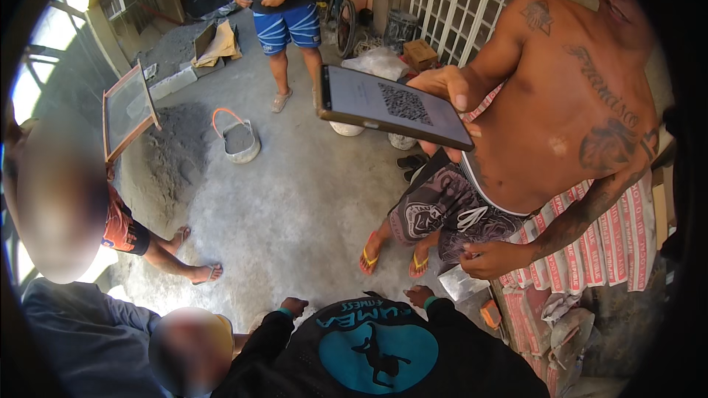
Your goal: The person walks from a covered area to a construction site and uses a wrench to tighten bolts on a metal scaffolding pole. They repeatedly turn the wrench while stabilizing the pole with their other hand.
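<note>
My left hand [295,306] hangs low in front of me, beside my black shirt with its teal print. Its fingers are curled in, and nothing shows in them. On the other side of the shirt, my right hand [420,295] is also loosely closed, with no object visible in it. Both hands are apart from everything around them. Above and ahead of them, a smartphone [361,96] with a square black-and-white code on its screen is held up towards me by the hand [446,88] of a shirtless person on the right.
Stacked red-and-white sacks [590,243] stand at the right. Farther off are a bucket [242,149] of grey material, a grey sand pile [173,155], a framed screen [131,110] and a bicycle [345,15]. Other people stand ahead and at the left on the concrete floor [295,214].
</note>
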A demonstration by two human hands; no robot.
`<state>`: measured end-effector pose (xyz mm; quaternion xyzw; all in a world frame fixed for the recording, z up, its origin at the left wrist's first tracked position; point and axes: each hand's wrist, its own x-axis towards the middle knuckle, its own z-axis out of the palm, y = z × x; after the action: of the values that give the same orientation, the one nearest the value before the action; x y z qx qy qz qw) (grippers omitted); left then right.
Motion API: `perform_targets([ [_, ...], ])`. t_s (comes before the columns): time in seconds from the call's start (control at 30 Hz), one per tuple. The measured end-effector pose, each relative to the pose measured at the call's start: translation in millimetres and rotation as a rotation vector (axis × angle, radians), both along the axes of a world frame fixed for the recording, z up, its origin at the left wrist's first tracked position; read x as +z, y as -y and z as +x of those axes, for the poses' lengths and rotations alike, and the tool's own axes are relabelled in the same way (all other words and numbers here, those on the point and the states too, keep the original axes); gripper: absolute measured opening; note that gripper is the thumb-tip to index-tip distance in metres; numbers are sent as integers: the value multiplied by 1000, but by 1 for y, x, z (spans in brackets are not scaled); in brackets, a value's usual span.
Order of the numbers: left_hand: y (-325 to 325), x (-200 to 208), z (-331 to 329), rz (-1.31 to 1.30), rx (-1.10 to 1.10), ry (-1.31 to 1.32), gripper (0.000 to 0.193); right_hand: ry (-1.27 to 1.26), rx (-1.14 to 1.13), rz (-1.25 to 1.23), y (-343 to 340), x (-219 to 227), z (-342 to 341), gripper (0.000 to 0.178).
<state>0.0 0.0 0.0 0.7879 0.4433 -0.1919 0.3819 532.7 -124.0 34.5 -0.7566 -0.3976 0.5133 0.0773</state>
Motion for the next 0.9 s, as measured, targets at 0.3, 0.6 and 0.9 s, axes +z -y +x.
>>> perform_targets([
  [0.3, 18, 16, -11, -334, 806, 151, 39, 172, 242, -53, -24, 31, -23, 56],
  [0.6, 54, 6, -129, -201, 548, -35, 34, -59, 215, 16, -112, 23, -146, 54],
  [0.9, 78, -14, -170, -193, 722, -40, 51, -12, 433, 93, -159, 71, -237, 53],
])
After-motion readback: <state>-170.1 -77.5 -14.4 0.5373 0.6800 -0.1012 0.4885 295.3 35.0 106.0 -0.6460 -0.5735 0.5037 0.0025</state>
